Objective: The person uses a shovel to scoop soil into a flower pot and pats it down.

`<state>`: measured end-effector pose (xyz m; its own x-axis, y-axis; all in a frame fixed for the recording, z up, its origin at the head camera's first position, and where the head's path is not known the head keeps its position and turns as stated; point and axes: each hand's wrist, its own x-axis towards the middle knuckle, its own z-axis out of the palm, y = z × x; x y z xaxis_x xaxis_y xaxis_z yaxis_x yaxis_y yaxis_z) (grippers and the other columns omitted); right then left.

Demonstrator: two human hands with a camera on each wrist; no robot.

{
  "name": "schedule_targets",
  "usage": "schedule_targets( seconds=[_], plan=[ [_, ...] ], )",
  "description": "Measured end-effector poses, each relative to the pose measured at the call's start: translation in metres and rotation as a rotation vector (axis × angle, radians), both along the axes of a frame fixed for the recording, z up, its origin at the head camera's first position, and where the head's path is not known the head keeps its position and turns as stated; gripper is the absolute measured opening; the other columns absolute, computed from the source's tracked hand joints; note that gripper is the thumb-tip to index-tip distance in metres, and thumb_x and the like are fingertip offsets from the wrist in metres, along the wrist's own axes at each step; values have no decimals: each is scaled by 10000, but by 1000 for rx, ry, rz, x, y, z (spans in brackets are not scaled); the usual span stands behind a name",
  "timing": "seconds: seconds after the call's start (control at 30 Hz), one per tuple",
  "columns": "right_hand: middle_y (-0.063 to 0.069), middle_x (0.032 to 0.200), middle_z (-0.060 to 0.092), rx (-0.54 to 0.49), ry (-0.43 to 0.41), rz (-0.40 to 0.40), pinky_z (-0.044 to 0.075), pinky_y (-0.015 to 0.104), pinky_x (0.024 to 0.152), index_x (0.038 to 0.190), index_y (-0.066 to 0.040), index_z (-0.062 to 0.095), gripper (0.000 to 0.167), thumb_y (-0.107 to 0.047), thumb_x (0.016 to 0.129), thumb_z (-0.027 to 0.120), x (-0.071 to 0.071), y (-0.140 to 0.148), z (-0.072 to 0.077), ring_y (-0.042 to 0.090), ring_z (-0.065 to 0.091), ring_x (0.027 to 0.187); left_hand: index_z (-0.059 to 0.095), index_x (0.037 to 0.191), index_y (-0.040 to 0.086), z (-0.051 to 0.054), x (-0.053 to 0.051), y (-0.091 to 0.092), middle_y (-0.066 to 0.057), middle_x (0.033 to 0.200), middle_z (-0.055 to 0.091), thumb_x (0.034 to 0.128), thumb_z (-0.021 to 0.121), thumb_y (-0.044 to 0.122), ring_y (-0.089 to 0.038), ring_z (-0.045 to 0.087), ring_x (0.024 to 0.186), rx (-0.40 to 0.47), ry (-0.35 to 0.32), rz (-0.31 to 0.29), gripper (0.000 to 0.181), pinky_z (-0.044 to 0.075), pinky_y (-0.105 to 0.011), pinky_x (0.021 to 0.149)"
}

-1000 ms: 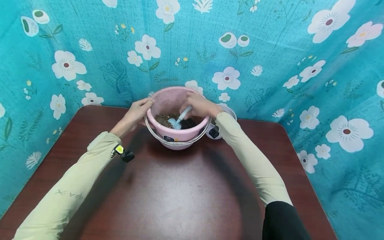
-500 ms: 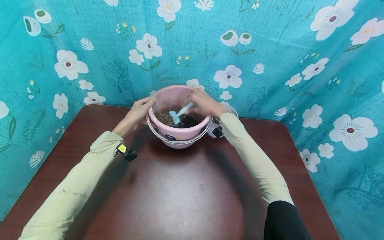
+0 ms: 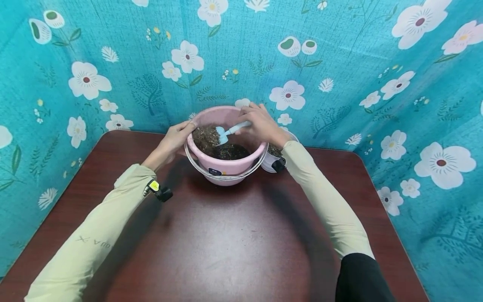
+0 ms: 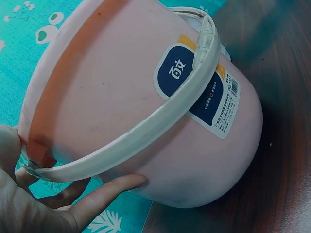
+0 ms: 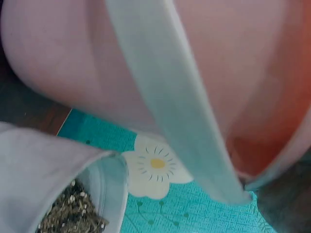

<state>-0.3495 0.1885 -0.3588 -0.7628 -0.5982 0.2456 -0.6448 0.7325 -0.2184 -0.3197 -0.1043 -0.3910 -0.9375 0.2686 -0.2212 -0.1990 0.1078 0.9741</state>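
A pink bucket [image 3: 237, 168] with a white handle [image 4: 141, 133] stands at the back of the table, holding brown and dark soil [image 3: 205, 138]. My left hand [image 3: 173, 140] grips its left rim, thumb at the top edge; in the left wrist view one finger presses on the outer wall. Over the bucket's right side, my right hand [image 3: 260, 123] holds the grip of a light blue hand trowel [image 3: 222, 136]. The trowel's blade points left, against the heaped brown soil inside. The right wrist view shows the bucket's outside and only a dark, blurred bit of the hand.
Right of the bucket, partly behind my right wrist, is a white container [image 3: 268, 162] with coarse dark grainy material [image 5: 73, 211] inside. A flowered blue curtain [image 3: 241, 54] hangs close behind the brown table [image 3: 219, 235]. A label [image 4: 194, 87] is on the bucket.
My right hand and the trowel have risen slightly and shifted right. The brown soil at the bucket's left has been lifted into a higher heap. My left hand keeps its hold on the rim.
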Motion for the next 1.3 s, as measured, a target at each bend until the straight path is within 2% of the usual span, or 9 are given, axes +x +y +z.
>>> schedule_targets(
  seconds=[0.1, 0.27, 0.5, 0.67, 0.83, 1.1, 1.2, 1.3],
  plan=[
    [90, 1097, 695, -25, 8, -9, 340, 473, 898, 1155, -72, 807, 337, -240, 867, 858, 1, 5, 0, 289, 472, 1013, 361, 1641, 154, 0, 0, 0, -199, 1301, 494, 1101, 494, 393, -117, 688, 530, -9, 2, -7, 605, 684, -426, 606],
    [87, 1070, 685, -65, 31, -20, 338, 483, 899, 1158, -84, 802, 324, -234, 876, 852, 5, 12, 0, 282, 464, 996, 367, 1639, 156, -1, 0, 0, -245, 1245, 519, 1102, 492, 396, -119, 694, 542, -14, 6, 0, 602, 684, -456, 628],
    [66, 1075, 659, -86, 26, -50, 320, 479, 905, 1178, -101, 790, 328, -229, 882, 848, 13, 24, 3, 267, 430, 983, 396, 1627, 159, -3, 0, 0, -281, 1381, 509, 1105, 495, 409, -127, 704, 570, -29, 10, 10, 588, 685, -438, 614],
    [56, 1092, 663, -114, 42, -68, 313, 499, 937, 1170, -121, 791, 298, -208, 890, 846, 15, 34, 5, 260, 464, 1022, 399, 1626, 162, -3, 1, 0, -301, 1354, 531, 1108, 487, 407, -138, 711, 575, -26, 20, 8, 580, 685, -452, 622],
    [42, 1127, 676, -140, 48, -96, 285, 529, 971, 1176, -151, 795, 282, -204, 902, 838, 18, 42, 10, 261, 474, 1044, 436, 1605, 155, -4, 2, 2, -301, 1292, 543, 1108, 488, 396, -142, 703, 555, -6, 24, 24, 555, 678, -422, 577],
    [67, 1163, 685, -143, 89, -129, 282, 512, 904, 1162, -160, 789, 265, -225, 908, 831, 25, 61, 18, 279, 493, 1031, 404, 1620, 136, -3, 1, 3, -315, 1442, 476, 1106, 494, 384, -124, 701, 589, 10, 7, 14, 578, 678, -416, 577],
    [66, 1132, 678, -149, 93, -140, 263, 513, 910, 1167, -162, 785, 268, -244, 915, 822, 27, 70, 20, 275, 500, 1007, 354, 1644, 154, 0, -1, 0, -288, 1406, 496, 1104, 499, 398, -131, 716, 660, 13, -34, -18, 611, 686, -430, 615],
    [63, 1095, 674, -157, 95, -162, 239, 510, 909, 1152, -164, 789, 252, -250, 917, 821, 31, 81, 23, 277, 479, 987, 329, 1653, 166, 3, -6, -6, -188, 1208, 613, 1098, 517, 401, -204, 719, 929, 51, -112, -71, 631, 691, -466, 694]
  ],
)
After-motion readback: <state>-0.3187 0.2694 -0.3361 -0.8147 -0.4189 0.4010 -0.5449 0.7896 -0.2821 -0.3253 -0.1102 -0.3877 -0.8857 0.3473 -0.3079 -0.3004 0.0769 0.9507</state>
